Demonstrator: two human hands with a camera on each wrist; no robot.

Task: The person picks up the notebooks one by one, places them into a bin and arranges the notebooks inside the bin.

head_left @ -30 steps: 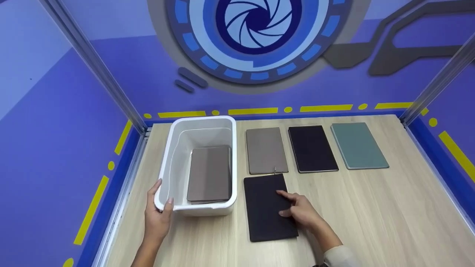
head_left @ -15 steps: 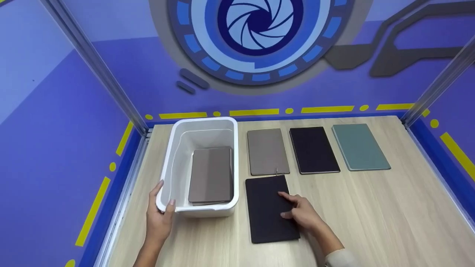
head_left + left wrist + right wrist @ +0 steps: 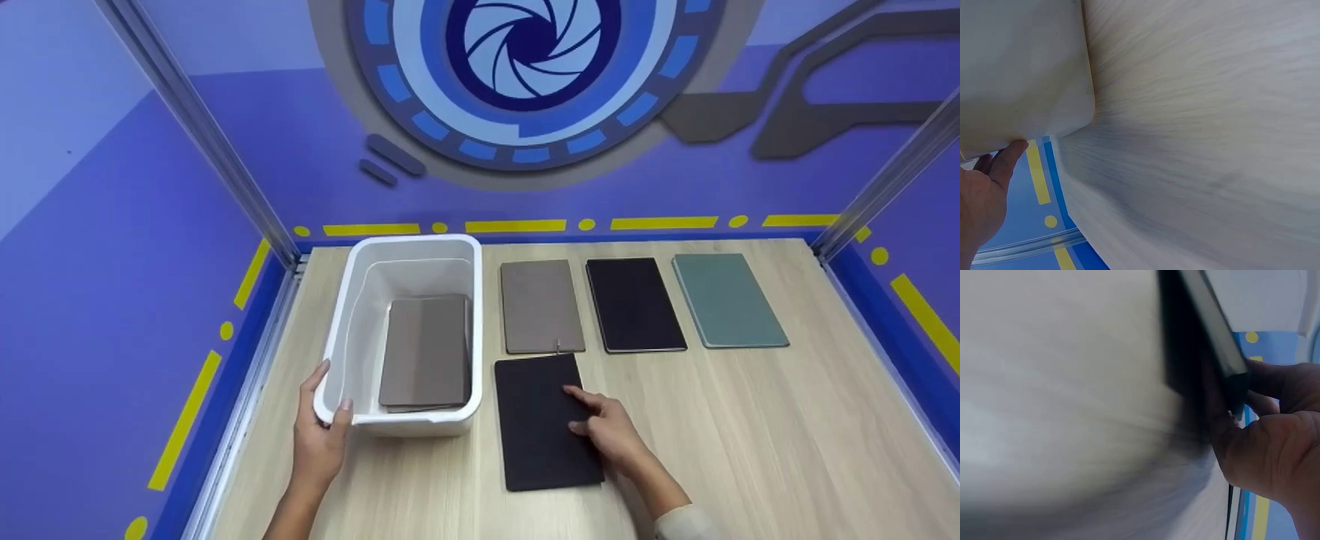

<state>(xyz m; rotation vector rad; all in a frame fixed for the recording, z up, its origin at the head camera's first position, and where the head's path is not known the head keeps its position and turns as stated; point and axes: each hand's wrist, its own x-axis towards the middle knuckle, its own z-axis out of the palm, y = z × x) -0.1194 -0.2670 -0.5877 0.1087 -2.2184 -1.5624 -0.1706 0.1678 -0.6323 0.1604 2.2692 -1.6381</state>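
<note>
In the head view my left hand grips the near left corner of a white plastic bin. Its thumb lies over the rim, and the other fingers are on the outer wall. A grey-brown notebook lies inside the bin, with edges of more beneath it. My right hand holds a black notebook by its right edge; two fingertips show on the cover. The right wrist view shows fingers on both faces of this black notebook, near its page edge. A small metal piece sticks out at its top edge.
Along the back of the wooden table lie a grey-brown notebook, another black notebook and a green notebook. Blue panels with yellow marks enclose the table at the back and both sides. A metal rail runs along the left edge.
</note>
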